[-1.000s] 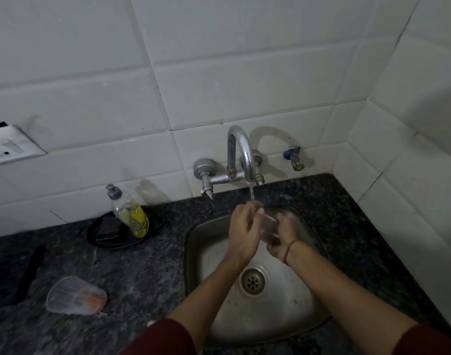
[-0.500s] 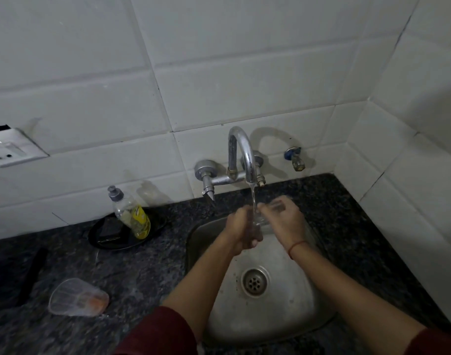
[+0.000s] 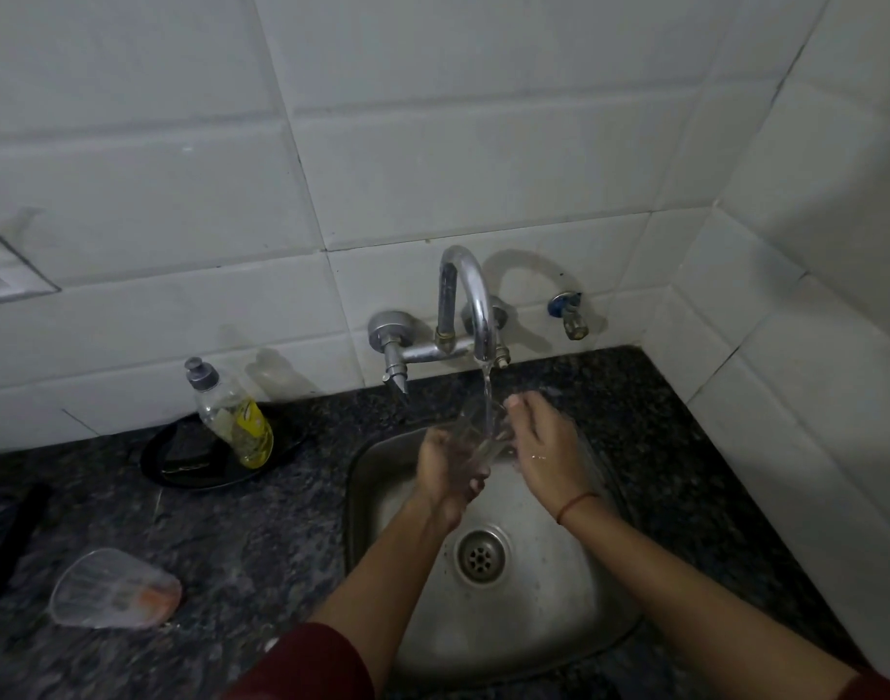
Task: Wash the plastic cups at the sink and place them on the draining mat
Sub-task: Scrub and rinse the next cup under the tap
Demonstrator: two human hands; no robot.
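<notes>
A clear plastic cup [image 3: 478, 426] is held upright over the steel sink [image 3: 574, 588], under the stream running from the curved tap [image 3: 465, 295]. My left hand [image 3: 445, 467] grips its lower part, fingers curled round it. My right hand [image 3: 538, 447] touches the cup's right side near the rim, its fingers nearly straight. A second clear cup [image 3: 114, 591] with orange residue inside lies on its side on the dark counter at the lower left.
A dish soap bottle [image 3: 230, 414] stands on a black tray [image 3: 180, 462] left of the sink. A dark strip [image 3: 16, 538] lies at the far left. White tiled walls enclose the back and right; a small valve [image 3: 569, 315] sticks out.
The cup has risen from low in the sink to stand upright under the stream. My right hand moved up to the rim side, then stayed put.
</notes>
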